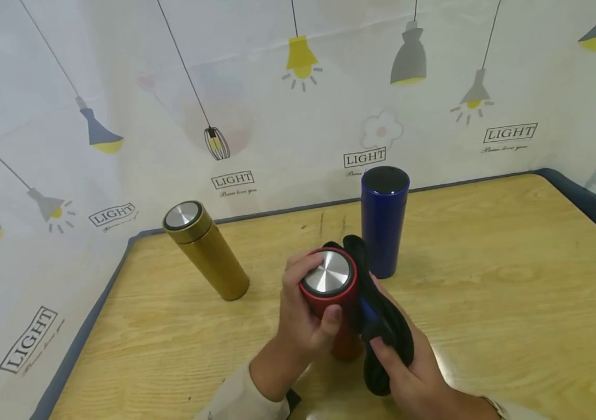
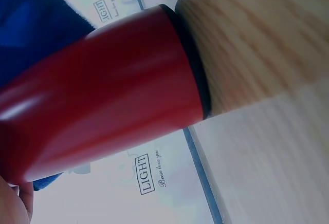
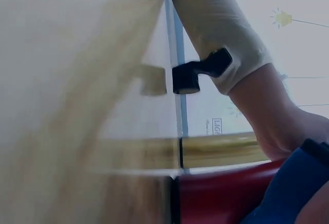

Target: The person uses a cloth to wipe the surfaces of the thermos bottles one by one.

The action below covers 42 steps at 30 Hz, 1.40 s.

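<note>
A red flask (image 1: 336, 303) with a silver-topped cap stands near the front middle of the wooden table (image 1: 513, 291). My left hand (image 1: 305, 312) grips its cap end, thumb on the front. My right hand (image 1: 408, 373) holds a dark blue cloth (image 1: 382, 318) pressed against the flask's right side. The left wrist view is filled by the red flask (image 2: 103, 95) body with the blue cloth (image 2: 31, 23) behind it. In the right wrist view the red flask (image 3: 221, 198) and blue cloth (image 3: 293, 188) show at the bottom, with my left forearm above.
A gold flask (image 1: 204, 249) stands to the left and a blue flask (image 1: 384, 220) stands just behind the red one. A curtain printed with lamps (image 1: 298, 87) hangs along the table's far and left edges.
</note>
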Available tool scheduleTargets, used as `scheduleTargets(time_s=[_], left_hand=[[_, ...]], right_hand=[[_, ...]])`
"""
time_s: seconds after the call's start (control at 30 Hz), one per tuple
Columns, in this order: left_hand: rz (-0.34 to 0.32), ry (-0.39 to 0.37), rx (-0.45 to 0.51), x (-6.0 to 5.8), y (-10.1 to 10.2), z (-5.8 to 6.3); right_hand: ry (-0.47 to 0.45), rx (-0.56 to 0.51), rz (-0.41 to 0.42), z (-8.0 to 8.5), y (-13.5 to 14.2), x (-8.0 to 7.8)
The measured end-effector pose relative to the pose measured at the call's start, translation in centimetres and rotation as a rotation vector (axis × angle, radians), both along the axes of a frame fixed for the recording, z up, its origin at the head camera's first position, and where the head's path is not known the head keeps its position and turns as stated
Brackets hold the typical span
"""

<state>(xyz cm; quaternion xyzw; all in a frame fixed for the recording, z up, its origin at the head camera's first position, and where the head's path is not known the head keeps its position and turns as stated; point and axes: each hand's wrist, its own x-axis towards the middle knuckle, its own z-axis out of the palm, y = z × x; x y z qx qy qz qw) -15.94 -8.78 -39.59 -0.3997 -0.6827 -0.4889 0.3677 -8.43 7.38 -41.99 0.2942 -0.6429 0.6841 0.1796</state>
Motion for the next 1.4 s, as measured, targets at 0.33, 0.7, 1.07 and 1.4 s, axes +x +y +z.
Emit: scheduleTargets(time_s=[0.33, 0.7, 1.07, 1.4], left_hand=[[-0.032, -0.069, -0.033, 0.2, -0.3, 0.0], [-0.010, -0.041, -0.023, 0.1, -0.1, 0.0], [-0.015, -0.040, -0.038, 0.2, -0.1, -0.1], [-0.024, -0.049, -0.039, 0.2, -0.1, 0.1]], right_hand=[[-0.129, 0.002, -0.033, 0.5, 0.1, 0.4], [-0.340, 0.161, -0.051, 1.0, 0.3, 0.5], [-0.409, 0.157, -0.023, 1.0, -0.1, 0.2], [-0.466, 0.176, -0.005, 0.9, 0.3, 0.2]])
